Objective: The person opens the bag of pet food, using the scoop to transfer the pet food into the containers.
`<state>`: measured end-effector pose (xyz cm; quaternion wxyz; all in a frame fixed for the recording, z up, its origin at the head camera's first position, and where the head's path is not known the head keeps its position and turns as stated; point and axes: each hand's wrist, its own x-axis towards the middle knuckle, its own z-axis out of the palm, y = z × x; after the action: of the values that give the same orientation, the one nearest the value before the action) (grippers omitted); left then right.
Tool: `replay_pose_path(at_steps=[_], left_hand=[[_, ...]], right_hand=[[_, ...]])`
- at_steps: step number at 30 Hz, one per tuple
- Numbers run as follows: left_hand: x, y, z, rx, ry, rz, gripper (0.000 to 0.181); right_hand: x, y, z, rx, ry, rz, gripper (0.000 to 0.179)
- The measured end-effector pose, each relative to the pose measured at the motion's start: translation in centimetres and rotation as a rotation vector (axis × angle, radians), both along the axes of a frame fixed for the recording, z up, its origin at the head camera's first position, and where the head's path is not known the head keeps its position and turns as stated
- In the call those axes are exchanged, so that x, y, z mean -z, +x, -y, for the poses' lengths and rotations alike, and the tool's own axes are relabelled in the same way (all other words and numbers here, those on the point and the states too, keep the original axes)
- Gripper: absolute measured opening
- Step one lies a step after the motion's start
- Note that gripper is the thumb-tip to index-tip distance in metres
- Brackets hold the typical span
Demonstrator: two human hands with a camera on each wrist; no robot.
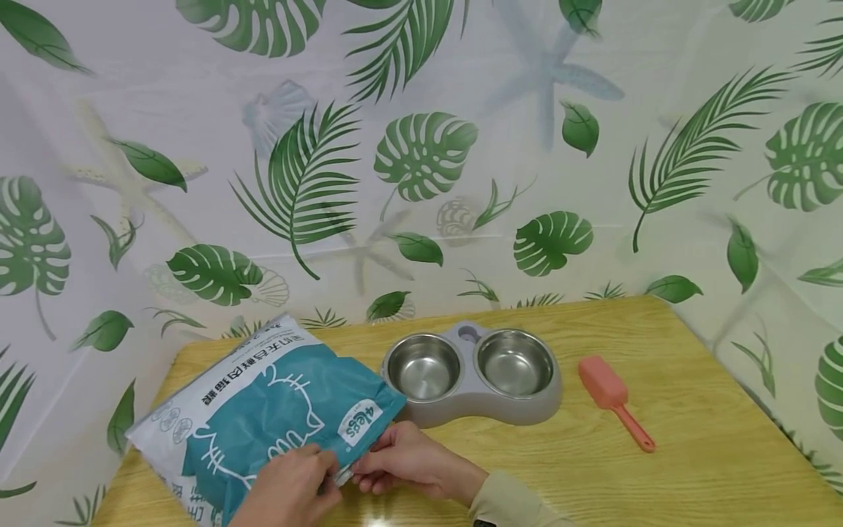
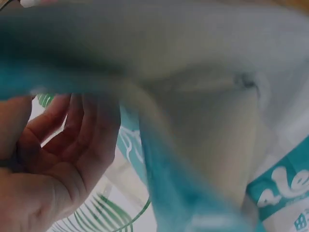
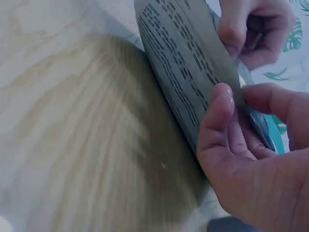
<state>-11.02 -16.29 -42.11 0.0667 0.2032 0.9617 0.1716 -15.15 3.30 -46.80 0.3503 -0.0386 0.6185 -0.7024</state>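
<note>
A teal and white pet food bag (image 1: 263, 410) with a white cat drawing lies tilted on the left of the table. Its lower right edge is pinched by my left hand (image 1: 293, 479), fingers curled. Close beside it, my right hand (image 1: 415, 461) pinches the same edge near the bag's corner, thumb on one side and fingers on the other. In the right wrist view the bag's printed back (image 3: 178, 63) faces the camera, with both hands along its edge. Blurred teal and grey bag film (image 2: 193, 121) fills much of the left wrist view.
Behind the right hand stands a grey double pet bowl (image 1: 470, 399) with two steel dishes, close to the bag's corner. A coral scoop (image 1: 606, 384) lies to its right on the wooden table (image 1: 711, 439). A leaf-print sheet (image 1: 487, 161) hangs behind the table.
</note>
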Motion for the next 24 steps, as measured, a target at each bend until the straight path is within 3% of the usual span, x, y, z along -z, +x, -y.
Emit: replay_pose_path(at_steps=[8,20,24], left_hand=[[0.5,0.4,-0.4,-0.024,0.042,-0.053,0.02],[0.7,0.6,-0.5,-0.245,0.137,-0.004,0.017],[0.8,0.7,-0.2,-0.277,0.177,-0.016,0.017]], right_hand=[[0.5,0.5,0.9,0.066,0.037,-0.08,0.009],[-0.1,0.5,1.3,0.095,0.039,-0.094,0.007],[0.0,0.6,1.3,0.103,0.051,-0.103,0.005]])
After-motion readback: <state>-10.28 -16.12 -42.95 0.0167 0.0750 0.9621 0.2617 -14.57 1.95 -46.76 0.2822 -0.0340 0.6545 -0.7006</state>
